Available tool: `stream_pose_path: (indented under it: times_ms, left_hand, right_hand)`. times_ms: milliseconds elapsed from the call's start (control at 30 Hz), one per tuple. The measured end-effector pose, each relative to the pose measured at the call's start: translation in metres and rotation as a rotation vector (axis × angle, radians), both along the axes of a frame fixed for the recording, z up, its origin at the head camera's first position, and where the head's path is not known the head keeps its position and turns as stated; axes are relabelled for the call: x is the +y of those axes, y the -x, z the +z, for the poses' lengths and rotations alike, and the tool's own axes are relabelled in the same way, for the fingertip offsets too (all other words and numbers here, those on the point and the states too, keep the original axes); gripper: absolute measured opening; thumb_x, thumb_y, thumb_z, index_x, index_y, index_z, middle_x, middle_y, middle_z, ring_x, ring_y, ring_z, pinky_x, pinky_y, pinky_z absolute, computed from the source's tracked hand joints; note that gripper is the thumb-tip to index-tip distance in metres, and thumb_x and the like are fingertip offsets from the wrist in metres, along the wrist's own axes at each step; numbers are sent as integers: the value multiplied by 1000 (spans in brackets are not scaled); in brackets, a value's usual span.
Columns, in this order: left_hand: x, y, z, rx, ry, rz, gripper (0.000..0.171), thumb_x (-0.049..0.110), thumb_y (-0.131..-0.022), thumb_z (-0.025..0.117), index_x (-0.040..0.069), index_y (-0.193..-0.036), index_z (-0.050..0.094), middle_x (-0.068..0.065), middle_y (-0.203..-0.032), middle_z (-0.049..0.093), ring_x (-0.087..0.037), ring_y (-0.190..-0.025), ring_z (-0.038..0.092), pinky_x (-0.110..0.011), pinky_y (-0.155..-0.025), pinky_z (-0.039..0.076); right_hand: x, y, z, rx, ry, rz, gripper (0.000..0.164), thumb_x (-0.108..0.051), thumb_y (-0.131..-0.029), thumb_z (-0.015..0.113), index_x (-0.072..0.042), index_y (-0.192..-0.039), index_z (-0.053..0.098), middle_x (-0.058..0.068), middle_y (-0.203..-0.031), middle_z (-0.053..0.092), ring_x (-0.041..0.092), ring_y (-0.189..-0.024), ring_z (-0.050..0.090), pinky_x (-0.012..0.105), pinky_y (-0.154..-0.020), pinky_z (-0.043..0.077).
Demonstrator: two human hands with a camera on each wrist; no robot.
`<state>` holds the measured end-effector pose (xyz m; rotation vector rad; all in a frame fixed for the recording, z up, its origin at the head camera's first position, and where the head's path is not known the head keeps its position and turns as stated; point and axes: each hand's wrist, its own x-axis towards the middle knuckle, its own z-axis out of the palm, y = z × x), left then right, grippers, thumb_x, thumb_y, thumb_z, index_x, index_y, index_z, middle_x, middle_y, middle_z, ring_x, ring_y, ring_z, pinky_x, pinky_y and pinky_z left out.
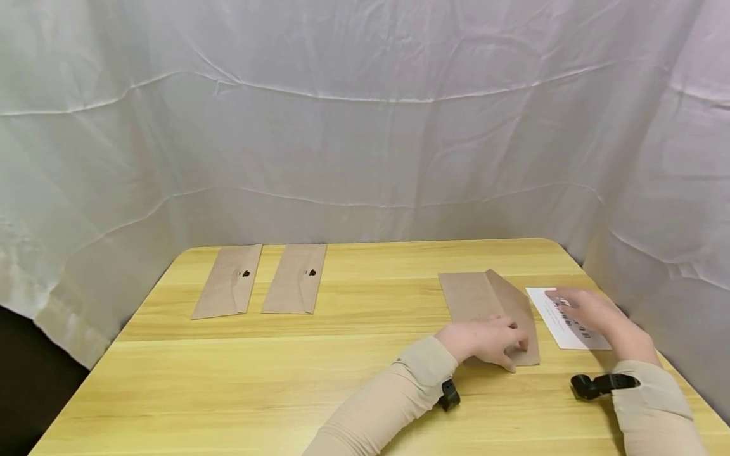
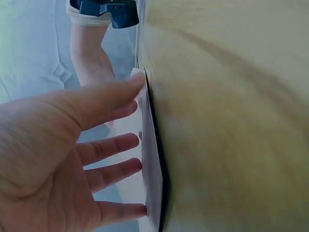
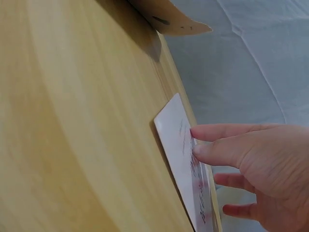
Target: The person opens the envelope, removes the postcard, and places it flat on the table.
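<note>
A brown kraft envelope (image 1: pixel 469 294) lies on the right part of the table with its flap (image 1: pixel 509 297) unfolded and raised toward the right. My left hand (image 1: pixel 485 340) rests at its near part, thumb and fingers spread, fingertips right at the paper in the left wrist view. To the right of the envelope is a white printed card (image 1: pixel 561 326) with dark lettering. Over the card's right side reaches my right hand (image 1: pixel 593 310). Its thumb and forefinger (image 3: pixel 227 130) are extended at the card's face, the other fingers spread beyond its far edge.
Two closed brown envelopes, a left one (image 1: pixel 219 285) and a right one (image 1: pixel 288 285), lie side by side at the table's back left, each with a small dark mark. Pale curtains (image 1: pixel 365 158) hang behind and beside the wooden table (image 1: pixel 228 380).
</note>
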<state>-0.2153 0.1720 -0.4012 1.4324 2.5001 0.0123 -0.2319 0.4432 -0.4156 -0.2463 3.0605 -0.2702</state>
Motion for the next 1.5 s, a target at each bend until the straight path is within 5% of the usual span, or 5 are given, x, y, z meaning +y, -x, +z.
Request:
stream_pose_path:
  times_ms: [200,400,767,1167,1500]
  left_hand:
    - [-4,-1,1,-17,-11,-1,50,58,-88,61,43,-134,48,19,-143,40,0,-128,40,-18,-109,35]
    - [-17,-2,8,72,-24,-64,55,61,-89,56,40,-138,46,18,-143,42,-1,-132,38,-21,-116,27]
    - [-55,-11,21,176,-75,-44,49,61,-93,49,40,-137,48,18,-145,44,-7,-138,38,-41,-118,32]
    - [-106,-20,39,240,-186,-8,46,58,-95,49,36,-136,52,13,-144,49,-11,-137,42,-50,-118,31]
    - [-158,-18,49,304,-264,56,47,51,-96,52,28,-137,52,5,-144,52,-17,-136,46,-52,-114,36]
  right_hand:
    - [1,1,1,24,-13,3,41,-14,-95,56,-2,-134,55,34,-139,47,58,-124,42,75,-95,32]
    - [-3,2,11,74,2,-17,43,-16,-94,59,-4,-135,54,35,-140,44,59,-125,38,81,-89,29]
    - [-30,-1,37,178,-3,27,50,-30,-97,59,-4,-138,51,32,-141,44,56,-126,40,76,-94,34]
    - [-71,-10,63,360,-8,134,40,-22,-95,62,-7,-131,58,25,-135,55,47,-124,48,69,-94,38]
    - [-108,-16,68,525,-29,294,38,-14,-88,69,-8,-125,63,22,-126,62,45,-115,56,60,-95,44]
